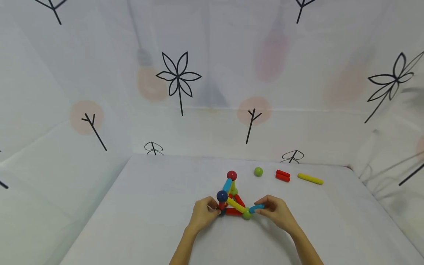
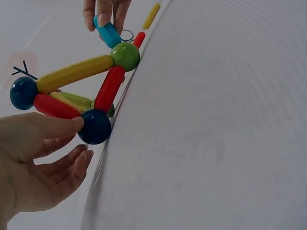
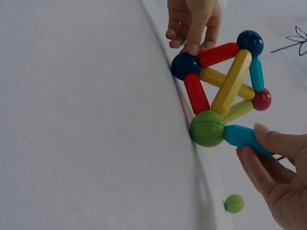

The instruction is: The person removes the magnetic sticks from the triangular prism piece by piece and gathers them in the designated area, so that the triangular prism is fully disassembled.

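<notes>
A frame of magnetic rods and balls stands on the white table. My left hand (image 1: 202, 212) pinches the dark blue ball (image 2: 94, 126) at its near left corner, thumb on top and fingers beside it. Between my right hand's (image 1: 276, 212) thumb and fingers is a blue rod (image 3: 245, 138), its far end touching the green ball (image 1: 246, 214) at the near right corner. Red rods (image 1: 233, 211) run along the base. A yellow rod (image 1: 236, 205) slopes from the green ball up to an upper dark blue ball (image 1: 222, 195). The red ball (image 1: 232, 175) sits at the top back.
Beyond the frame lie a loose green ball (image 1: 258, 171), two short red rods (image 1: 283, 175) side by side and a long yellow rod (image 1: 310, 179). A white patterned cloth (image 1: 212, 136) hangs behind the table (image 1: 145, 221).
</notes>
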{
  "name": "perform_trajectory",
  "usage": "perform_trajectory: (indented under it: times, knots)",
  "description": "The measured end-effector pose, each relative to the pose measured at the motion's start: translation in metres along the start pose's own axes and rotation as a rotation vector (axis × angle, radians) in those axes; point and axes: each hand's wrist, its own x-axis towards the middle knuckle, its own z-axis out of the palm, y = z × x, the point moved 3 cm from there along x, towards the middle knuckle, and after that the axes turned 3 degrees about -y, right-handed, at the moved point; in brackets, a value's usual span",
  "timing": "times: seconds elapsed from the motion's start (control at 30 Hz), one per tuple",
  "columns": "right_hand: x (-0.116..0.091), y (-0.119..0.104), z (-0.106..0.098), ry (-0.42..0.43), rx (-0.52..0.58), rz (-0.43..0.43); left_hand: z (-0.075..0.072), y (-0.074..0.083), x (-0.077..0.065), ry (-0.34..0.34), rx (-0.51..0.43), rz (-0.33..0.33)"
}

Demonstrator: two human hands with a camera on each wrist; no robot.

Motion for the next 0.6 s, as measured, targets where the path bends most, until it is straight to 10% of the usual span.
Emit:
perform_trajectory:
  times: [0.2, 0.6]
  knots:
    - [0.005, 0.001, 0.017, -0.016, 0.035, 0.015, 0.004, -0.004, 0.001, 0.185, -0.042, -0.062]
    - [0.019, -0.001, 0.046, 0.004, 0.050, -0.010, 0.014, -0.001, 0.000, 0.159, -0.092, -0.048]
